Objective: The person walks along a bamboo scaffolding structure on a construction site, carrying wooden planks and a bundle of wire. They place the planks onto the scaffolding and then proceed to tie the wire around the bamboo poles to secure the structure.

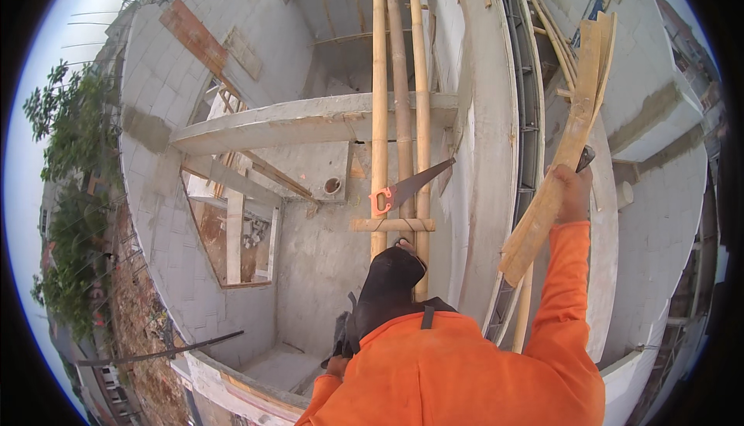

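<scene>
On the right, my right hand (572, 192) is closed at the edge of a long wooden board (575, 127), thumb lying over its face. A dark metal piece (587, 158) pokes out beside the fingers; its kind is unclear. The board slants above a narrow formwork channel holding a steel reinforcement cage (528, 108). My left hand (337, 366) is low by my left side, next to a black item (341, 334); its fingers are mostly hidden. A handsaw (412, 187) with an orange handle rests across bamboo poles (379, 77) ahead of me.
The poles, tied by a wooden crosspiece (392, 225), span a drop to the concrete floor (314, 271) below. A concrete beam (310, 124) crosses under them. Pale block walls (167, 217) stand left and right. A dark bar (163, 355) juts at lower left.
</scene>
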Demonstrator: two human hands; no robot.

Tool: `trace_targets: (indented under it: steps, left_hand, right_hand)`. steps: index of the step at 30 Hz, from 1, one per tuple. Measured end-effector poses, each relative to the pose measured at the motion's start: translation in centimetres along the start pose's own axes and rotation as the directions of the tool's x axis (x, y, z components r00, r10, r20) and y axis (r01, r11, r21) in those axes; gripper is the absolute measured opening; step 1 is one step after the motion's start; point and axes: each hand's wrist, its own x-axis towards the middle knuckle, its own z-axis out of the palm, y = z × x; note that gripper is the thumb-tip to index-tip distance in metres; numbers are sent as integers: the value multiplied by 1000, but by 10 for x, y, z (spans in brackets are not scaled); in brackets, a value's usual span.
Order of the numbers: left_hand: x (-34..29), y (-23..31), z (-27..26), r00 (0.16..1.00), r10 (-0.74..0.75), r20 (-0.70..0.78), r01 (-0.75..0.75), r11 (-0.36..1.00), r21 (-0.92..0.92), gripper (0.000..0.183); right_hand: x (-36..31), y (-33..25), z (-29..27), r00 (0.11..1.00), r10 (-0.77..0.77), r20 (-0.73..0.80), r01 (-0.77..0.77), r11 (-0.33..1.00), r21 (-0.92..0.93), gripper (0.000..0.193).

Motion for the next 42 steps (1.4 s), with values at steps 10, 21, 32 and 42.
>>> trace_targets:
  steps: [10,21,32,42]
  left_hand:
    - [63,102,-79,994,44,96,-48,998,44,44]
    - [85,184,-164,990,114,89,-120,990,68,46]
    - [136,248,-229,985,146,94,-155,983,98,48]
    - [188,321,-302,987,71,142,-92,986,142,49]
  right_hand:
    - [143,-21,21,996,90,-17,-88,990,108,29]
    - [200,-61,64,998,52,-34,-43,969,242,24]
    - [287,-86,111,994,74,-77,-37,917,398,31]
    - [470,-63,200,990,117,-78,-84,938,336,24]
